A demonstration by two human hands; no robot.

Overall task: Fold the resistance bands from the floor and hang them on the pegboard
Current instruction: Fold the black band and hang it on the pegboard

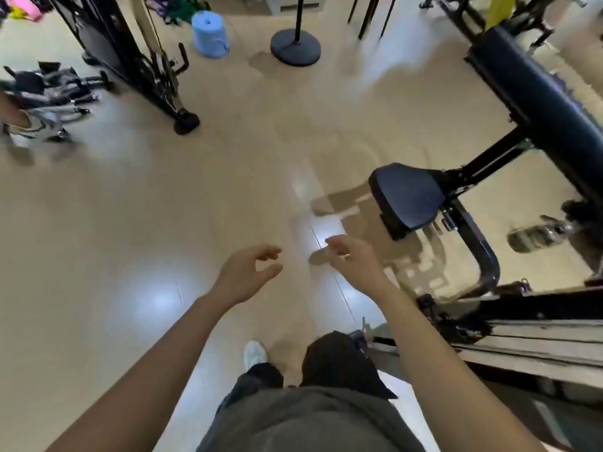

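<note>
The resistance bands (177,8) look like the heap of green and purple loops far off at the top of the view, on the floor (114,223) behind a black machine frame (130,57). They are blurry, so I cannot be sure that all of them are bands. Something pink and yellow (24,8) lies in the top left corner, and it may be more bands, but I cannot tell. No pegboard shows anywhere in this view.

The left hand (244,275) is held out in front of the body, over bare floor. Its fingers are half curled, with a gap between thumb and fingers, and it holds nothing. The right hand (352,259) is just beside it, a little apart. It too is loosely open and holds nothing. The 2 hands do not touch.

Below them are dark trousers and 1 white shoe (255,353). A padded black seat (406,197) on a gym machine stands close on the right. A blue bucket (210,34) and a round black stand base (295,47) sit near the top.

I think the job is at the walking step, with nothing picked up right now. The next move calls for crossing the floor to the heap, going around the black frame, bending down and taking hold of 1 band. The seat on the right is close, so a bump is possible.
</note>
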